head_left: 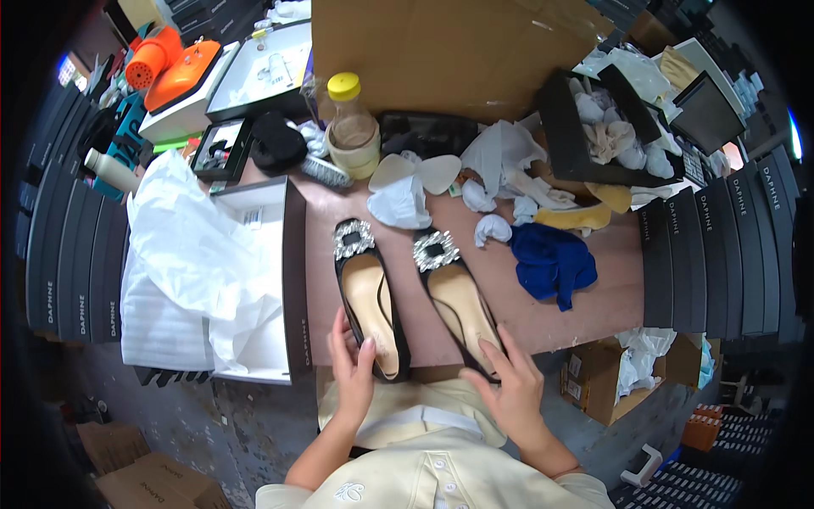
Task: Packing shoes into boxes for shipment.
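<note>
From the head view, here they were: two black flats, toes away from me on the pink tabletop [606,322], heels right at its near edge! My left hand [351,360] had a narrow grip, thumb over the rim and fingers along the outer side of the left shoe [373,297], close to its heel. My right hand [513,386] was spread wider around the heel of the right shoe [458,310], a fingertip on the beige insole; whether that grip had truly closed, I could not tell.

And there lay the danger: both heels poked out toward my lap, so a loosened right hand could have let that shoe tip off the edge. The toes stood close together, each with a glittering buckle, the left one [366,236] and the right one [447,240]; swung inward, stones might have scraped the neighbouring upper. Just beyond sat crumpled white paper [398,206], near enough to snag on those settings if I pushed forward. A careless thumb might also have creased the soft-looking rim!

Off to the left, the open box [292,280] was half covered by loose tissue [182,237], liable to bunch under anything lowered there. On the right, a blue cloth [551,263] lay rumpled, well clear of my fingers.
</note>
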Motion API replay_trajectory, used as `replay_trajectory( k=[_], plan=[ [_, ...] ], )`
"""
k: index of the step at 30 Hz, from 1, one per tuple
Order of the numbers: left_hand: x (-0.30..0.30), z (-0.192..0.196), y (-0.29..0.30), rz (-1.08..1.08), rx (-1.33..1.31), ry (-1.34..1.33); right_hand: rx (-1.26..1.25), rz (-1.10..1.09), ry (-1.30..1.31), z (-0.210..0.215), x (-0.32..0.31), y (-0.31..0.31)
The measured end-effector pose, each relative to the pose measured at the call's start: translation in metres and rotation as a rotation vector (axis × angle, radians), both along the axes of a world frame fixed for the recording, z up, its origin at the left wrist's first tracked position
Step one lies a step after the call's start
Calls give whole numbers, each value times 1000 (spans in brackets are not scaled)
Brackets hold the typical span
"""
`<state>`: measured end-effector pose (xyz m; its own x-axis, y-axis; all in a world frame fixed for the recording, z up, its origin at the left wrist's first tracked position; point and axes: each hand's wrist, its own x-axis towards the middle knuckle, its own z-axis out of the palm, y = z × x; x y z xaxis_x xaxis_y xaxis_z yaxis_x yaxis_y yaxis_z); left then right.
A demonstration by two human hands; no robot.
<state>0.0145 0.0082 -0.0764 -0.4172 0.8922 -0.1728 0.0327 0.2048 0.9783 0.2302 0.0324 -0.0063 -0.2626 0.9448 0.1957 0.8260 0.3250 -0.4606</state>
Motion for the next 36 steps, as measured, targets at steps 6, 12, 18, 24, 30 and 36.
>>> replay_trajectory(
  k=[6,12,18,24,30,36],
  plan=[
    [-33,65,28,-84,315,757,152,80,165,23,13,98],
    [-51,65,186,-400,124,894,300,156,-344,-61,-70,247],
    [-33,34,269,-582,-65,1322,298,222,-636,-96,-96,277],
    [-17,2,293,-483,142,1407,496,246,-366,-39,-54,254],
    [-10,27,286,-332,83,1416,350,678,59,12,12,129],
    [-37,60,219,-454,527,1267,268,993,-361,-18,10,132]
  ],
)
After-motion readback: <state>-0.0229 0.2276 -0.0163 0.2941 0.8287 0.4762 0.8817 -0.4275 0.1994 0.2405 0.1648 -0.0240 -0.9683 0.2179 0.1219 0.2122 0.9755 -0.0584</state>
